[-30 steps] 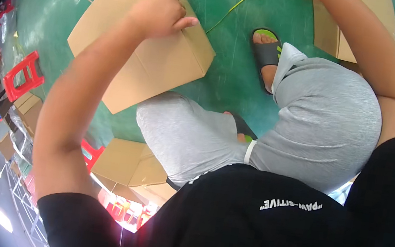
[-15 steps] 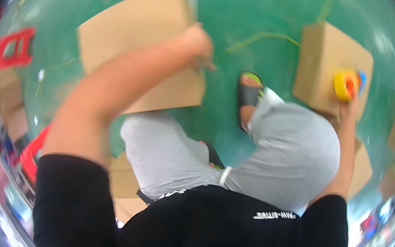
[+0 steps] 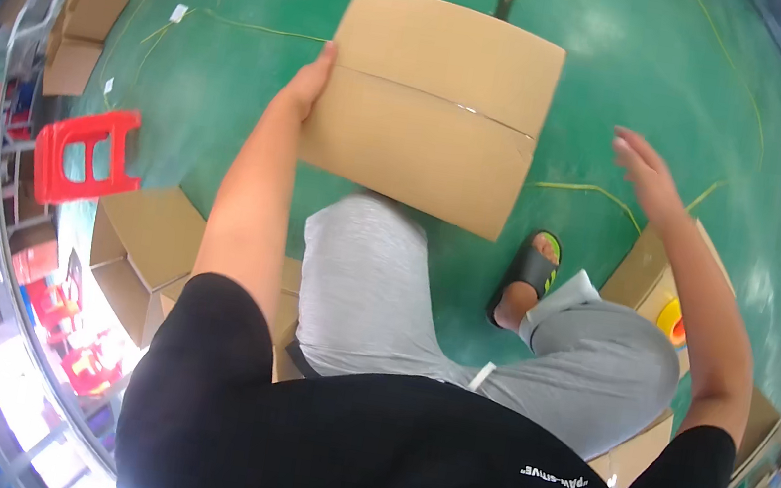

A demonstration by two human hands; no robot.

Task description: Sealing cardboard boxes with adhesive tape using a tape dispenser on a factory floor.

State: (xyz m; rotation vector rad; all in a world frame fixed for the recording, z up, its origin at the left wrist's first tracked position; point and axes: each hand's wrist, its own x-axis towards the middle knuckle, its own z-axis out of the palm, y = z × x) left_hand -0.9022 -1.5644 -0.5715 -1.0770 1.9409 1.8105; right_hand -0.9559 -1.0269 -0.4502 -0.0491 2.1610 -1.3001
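A closed cardboard box (image 3: 427, 129) sits in front of me, its top flaps meeting along a seam with a strip of shiny clear tape. My left hand (image 3: 308, 85) grips the box's left side, thumb at the upper edge. Off to the right of the box, my right hand (image 3: 648, 172) is in the air with fingers stretched out, holding nothing. Below my right forearm, a yellow tape roll (image 3: 670, 320) rests on another cardboard box (image 3: 651, 271), partly hidden by the arm.
Red plastic stools (image 3: 88, 157) stand at left, near open cartons (image 3: 135, 248). Folded cardboard (image 3: 87, 22) lies farther left. Yellow straps (image 3: 588, 189) trail over the green floor (image 3: 637, 49). My grey-trousered knees (image 3: 369, 251) are close to the box.
My right hand has let go of the tape roll, left it on the right box, and swung up and inward. My left hand has shifted from across the box to its left side.
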